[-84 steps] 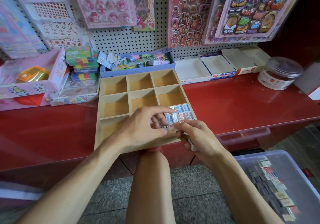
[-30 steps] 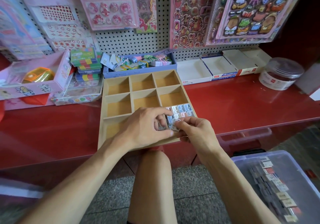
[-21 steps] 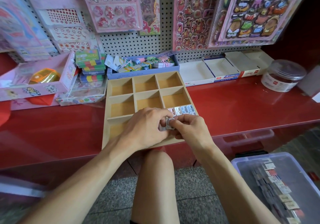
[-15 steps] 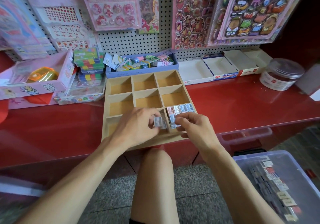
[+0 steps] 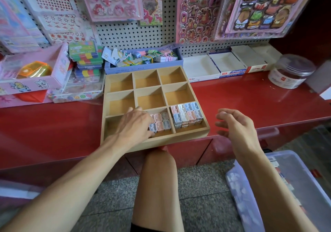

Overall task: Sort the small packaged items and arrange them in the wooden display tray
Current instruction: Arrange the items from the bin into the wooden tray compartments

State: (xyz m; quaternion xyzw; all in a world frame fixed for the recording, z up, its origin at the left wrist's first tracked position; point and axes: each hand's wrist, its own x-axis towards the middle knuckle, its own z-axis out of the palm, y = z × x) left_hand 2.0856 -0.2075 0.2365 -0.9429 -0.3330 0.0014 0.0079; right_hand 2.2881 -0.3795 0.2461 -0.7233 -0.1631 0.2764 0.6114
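Red shop counter (image 5: 241, 97) below a pegboard; wooden display tray (image 5: 154, 141) overhangs its front edge.
Left hand (image 5: 134, 124) rests fingers on the small packets (image 5: 160, 123) in the front-middle compartment, nothing pinched. Right hand (image 5: 236, 126) hovers beside the tray, loosely curled, empty. Front-right compartment holds stacked packets (image 5: 186, 114). Risk: downward pressure near the overhang could tip the tray, or a nudge could skew the rows.

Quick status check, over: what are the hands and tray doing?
Left hand on packets, near-middle slot. Right hand empty, off tray. Near-right slot's packets packed. Nothing blocking.
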